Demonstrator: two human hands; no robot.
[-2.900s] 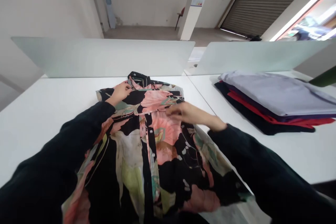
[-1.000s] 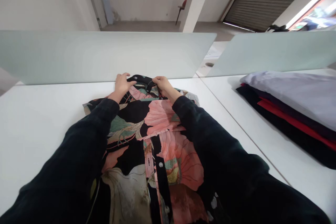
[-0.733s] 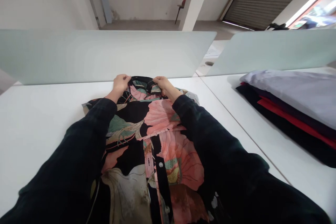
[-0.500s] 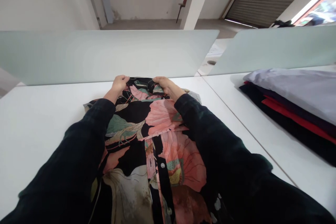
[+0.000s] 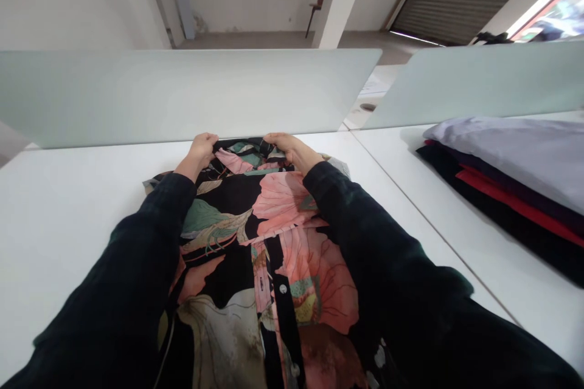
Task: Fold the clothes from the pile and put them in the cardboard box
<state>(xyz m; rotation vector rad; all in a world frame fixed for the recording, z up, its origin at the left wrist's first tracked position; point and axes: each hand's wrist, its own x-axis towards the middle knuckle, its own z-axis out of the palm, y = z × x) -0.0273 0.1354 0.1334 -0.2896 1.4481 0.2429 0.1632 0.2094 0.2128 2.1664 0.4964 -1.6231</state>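
A black shirt [image 5: 283, 194] with large pink, green and beige flowers lies spread over the white table, its buttoned placket running toward me. At the far end of it, my left hand [image 5: 201, 149] pinches the left side of the collar. Opposite, my right hand [image 5: 288, 147] grips the collar's right side, fingers closed over the cloth. Between the two hands the collar edge is stretched across and slightly raised. My dark sleeves cover the shirt's sides, and its lower part runs out of view at the bottom.
To the right, a stack of folded garments [image 5: 511, 164] lies on the table [image 5: 73, 213], grey-white on top with red and dark ones beneath. A frosted partition [image 5: 191, 94] stands along the far edge, with a second panel [image 5: 483, 82] to its right. A seam crosses the table.
My left hand has shifted slightly left and down with the collar, which is now drawn wider and flatter between the hands. My right hand stays nearly in place.
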